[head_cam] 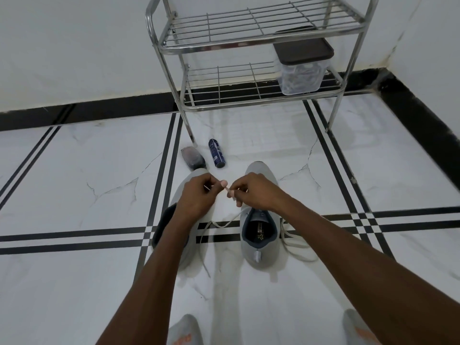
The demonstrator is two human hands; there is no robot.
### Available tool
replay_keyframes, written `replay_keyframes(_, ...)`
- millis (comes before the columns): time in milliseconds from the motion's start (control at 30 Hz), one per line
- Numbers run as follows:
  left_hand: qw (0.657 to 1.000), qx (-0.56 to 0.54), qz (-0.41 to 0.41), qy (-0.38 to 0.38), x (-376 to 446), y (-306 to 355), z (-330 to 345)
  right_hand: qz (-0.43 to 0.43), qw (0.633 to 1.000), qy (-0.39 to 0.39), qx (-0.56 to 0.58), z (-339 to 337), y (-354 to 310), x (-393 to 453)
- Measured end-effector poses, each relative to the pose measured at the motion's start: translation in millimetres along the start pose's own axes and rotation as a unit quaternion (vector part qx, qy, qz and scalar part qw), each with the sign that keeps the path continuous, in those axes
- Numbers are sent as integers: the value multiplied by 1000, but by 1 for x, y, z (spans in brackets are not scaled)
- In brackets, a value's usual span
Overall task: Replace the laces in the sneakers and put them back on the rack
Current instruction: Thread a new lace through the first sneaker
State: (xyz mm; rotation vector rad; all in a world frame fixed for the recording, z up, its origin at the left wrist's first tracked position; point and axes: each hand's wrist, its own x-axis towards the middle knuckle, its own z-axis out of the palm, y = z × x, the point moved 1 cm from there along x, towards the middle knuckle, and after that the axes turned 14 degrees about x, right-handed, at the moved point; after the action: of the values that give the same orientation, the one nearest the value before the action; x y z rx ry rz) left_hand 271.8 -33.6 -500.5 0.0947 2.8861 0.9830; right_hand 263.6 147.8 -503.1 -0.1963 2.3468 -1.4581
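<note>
Two grey sneakers stand side by side on the white tiled floor, toes toward the rack. The right sneaker (260,235) shows its dark lining and insole. The left sneaker (185,192) is mostly covered by my left forearm. My left hand (196,195) and my right hand (251,191) meet above the gap between the toes, both pinching a thin white lace (221,224) by its ends. The lace hangs down and trails over the floor between the shoes. More white lace (296,247) loops on the floor right of the right sneaker.
A chrome two-shelf wire rack (249,41) stands by the wall ahead. On its lower shelf sits a clear plastic box (302,73) with a dark lid. A blue spray can (217,153) and a dark brush (193,158) lie near the rack's front left leg.
</note>
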Motion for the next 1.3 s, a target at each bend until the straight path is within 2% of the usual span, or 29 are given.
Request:
replay_keyframes(100, 998, -57, -23, 28, 2, 0, 2, 10, 1000, 3, 17, 2, 2, -4)
replay_keyframes(200, 979, -193, -65, 27, 2, 5, 9, 13, 999, 8, 28, 0, 1, -7)
replay_keyframes(300, 954, -290, -78, 12, 0, 17, 17, 30, 995, 87, 39, -16, 6, -13)
replay_keyframes(400, 949, -308, -72, 2, -2, 22, 25, 53, 985, 163, 27, -37, 21, -29)
replay_keyframes(500, 967, -247, -58, 4, -3, 23, 37, 100, 986, 130, 9, -42, 33, -46)
replay_keyframes(600, 979, -200, -42, -6, -5, 28, 51, 110, 988, 107, -25, -32, 42, -55)
replay_keyframes(767, 995, -89, -19, -33, -9, 32, 64, 69, 983, 169, -34, -15, 57, -60)
replay_keyframes(900, 998, 34, 44, -36, -12, 41, 65, 113, 970, 184, 108, -20, 69, -59)
replay_keyframes(1033, 991, 99, 81, -30, -13, 43, 73, 170, 942, 168, 237, -23, 77, -57)
replay_keyframes(1300, 975, 199, 98, -5, -13, 47, 83, 174, 932, 142, 284, -26, 77, -57)
